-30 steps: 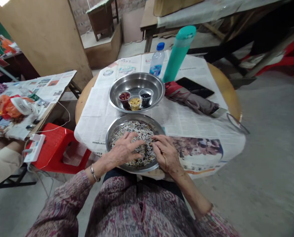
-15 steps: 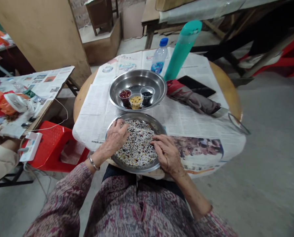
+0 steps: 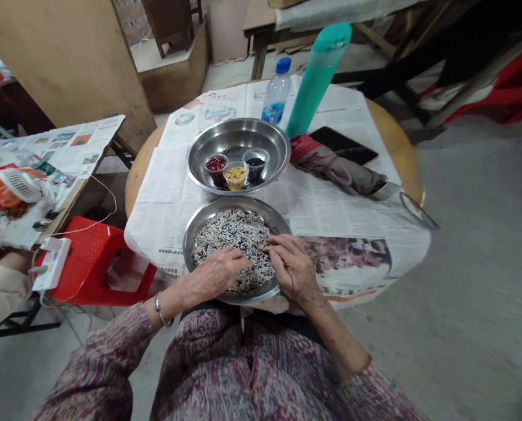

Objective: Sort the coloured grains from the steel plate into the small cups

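Crossing from left to middle of the near pan (image 3: pixel 189 240), the left hand (image 3: pixel 219 272) is bunching its fingers, tips hidden, at the mixed grains (image 3: pixel 234 231) inside, seemingly working a fresh patch beside the right hand (image 3: pixel 294 272), its fingers together, any pinch unclear.

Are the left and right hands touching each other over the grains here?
Apart. In the head view, mixed grains show in the gap between the left hand and the right hand.
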Action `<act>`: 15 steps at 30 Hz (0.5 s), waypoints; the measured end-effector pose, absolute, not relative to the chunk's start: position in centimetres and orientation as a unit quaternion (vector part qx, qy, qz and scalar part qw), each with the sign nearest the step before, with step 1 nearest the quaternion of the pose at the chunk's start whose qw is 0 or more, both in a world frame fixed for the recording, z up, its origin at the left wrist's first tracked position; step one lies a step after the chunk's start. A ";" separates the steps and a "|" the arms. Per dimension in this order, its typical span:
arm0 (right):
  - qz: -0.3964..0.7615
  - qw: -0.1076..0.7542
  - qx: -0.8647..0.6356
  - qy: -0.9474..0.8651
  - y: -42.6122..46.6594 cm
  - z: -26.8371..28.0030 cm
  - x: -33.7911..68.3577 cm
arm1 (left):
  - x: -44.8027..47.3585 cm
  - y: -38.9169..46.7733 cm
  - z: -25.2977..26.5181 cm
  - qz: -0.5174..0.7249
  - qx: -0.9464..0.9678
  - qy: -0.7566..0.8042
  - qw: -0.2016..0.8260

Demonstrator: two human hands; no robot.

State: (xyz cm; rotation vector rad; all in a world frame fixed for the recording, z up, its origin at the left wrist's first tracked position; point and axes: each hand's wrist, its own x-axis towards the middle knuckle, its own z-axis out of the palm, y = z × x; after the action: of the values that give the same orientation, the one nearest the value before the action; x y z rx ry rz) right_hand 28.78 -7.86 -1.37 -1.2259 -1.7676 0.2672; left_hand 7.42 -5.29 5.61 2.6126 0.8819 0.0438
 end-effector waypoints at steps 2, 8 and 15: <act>0.106 0.469 -0.498 -0.721 -7.9 -1.3 28.8 | 6.7 -6.4 6.0 0.005 0.938 0.294 0.183; 0.119 0.472 -0.499 -0.717 -7.8 -1.5 28.8 | 4.8 -7.1 6.0 -0.033 0.930 0.346 0.119; 0.124 0.475 -0.501 -0.713 -7.9 -1.5 28.7 | 4.4 -5.8 6.4 -0.012 0.857 0.512 0.055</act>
State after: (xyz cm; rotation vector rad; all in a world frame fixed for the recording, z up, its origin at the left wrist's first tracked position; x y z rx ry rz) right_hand 28.71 -7.86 -1.45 -1.2244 -1.7430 0.3028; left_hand 4.40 -5.85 6.42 2.6019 1.5551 -0.0356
